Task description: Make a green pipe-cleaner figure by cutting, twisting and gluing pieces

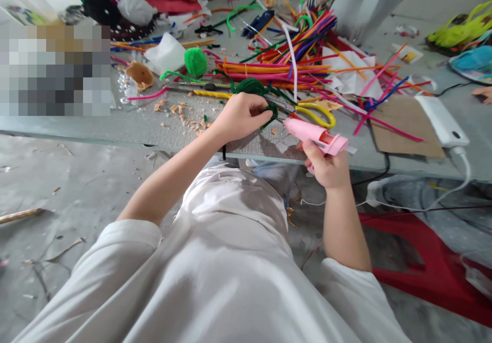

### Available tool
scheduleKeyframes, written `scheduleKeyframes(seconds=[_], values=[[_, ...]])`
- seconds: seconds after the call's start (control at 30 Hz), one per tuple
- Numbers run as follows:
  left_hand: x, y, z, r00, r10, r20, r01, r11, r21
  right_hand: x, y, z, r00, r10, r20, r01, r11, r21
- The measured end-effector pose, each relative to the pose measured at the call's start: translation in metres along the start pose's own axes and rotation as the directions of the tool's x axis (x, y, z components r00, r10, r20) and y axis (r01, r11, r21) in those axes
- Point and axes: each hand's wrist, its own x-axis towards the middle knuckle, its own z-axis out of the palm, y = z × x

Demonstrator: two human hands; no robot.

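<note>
My right hand [326, 164] is closed round the handle of a pink glue gun [313, 134], its nozzle pointing left. Pinched in my left hand [243, 117] is a dark green pipe cleaner piece [271, 113], with the nozzle tip close against it; whether they touch I cannot tell. Behind my left hand lies a coil of dark green pipe cleaner [249, 85]. Yellow-handled scissors [317, 115] rest on the table just beyond the glue gun. A bright green ball [196, 61] sits further left.
Bundles of coloured pipe cleaners [269, 68] spread over the grey table [230, 148]. Torn egg-carton scraps [192, 120] lie left of my hands. At the right are a cardboard piece [407, 133] and a white power strip [442, 120]. A red stool [430, 261] stands below.
</note>
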Motion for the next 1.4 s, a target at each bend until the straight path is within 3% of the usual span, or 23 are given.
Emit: scheduleKeyframes(seconds=[0.23,0.7,1.4], values=[[-0.0001,0.0009,0.0000,1.000,-0.009,0.000,0.009,1.000,0.002,-0.0009,0.0021,-0.0006,0.999,0.045,0.003,-0.045,0.999,0.000],[-0.0002,-0.0010,0.0006,1.000,0.007,-0.015,-0.007,1.000,-0.006,-0.0006,0.0041,-0.0004,1.000,0.014,-0.014,-0.014,1.000,-0.024],[-0.0017,0.0014,-0.0003,0.998,0.010,0.067,-0.010,1.000,-0.010,-0.0043,0.0093,0.0018,0.994,0.045,-0.097,-0.052,0.996,-0.073]])
